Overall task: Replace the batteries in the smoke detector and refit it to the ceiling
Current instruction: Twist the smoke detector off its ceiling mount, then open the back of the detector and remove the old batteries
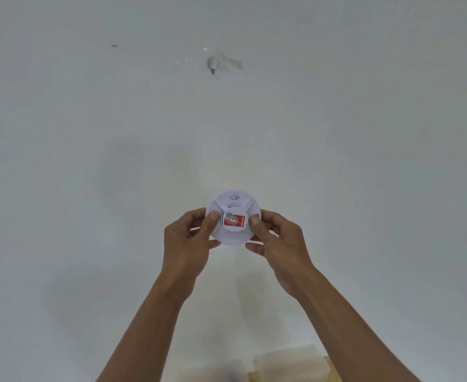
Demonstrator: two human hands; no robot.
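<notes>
White painted ceiling (337, 106), small grey metal hook (212, 68) fixed in it, scuffed patch (233, 63) beside hook, dark speck (113, 46) farther left

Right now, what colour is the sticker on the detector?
Red, with a small silver patch; the sticker shows in the head view.

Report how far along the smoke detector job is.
Done: cannot tell whether the batteries have been changed; only the front face with a red sticker shows.
In hand: the left hand and right hand grip the smoke detector by its rim, held up at the ceiling.
Left: whether it is locked to its mount cannot be seen, so seating may remain.
</notes>
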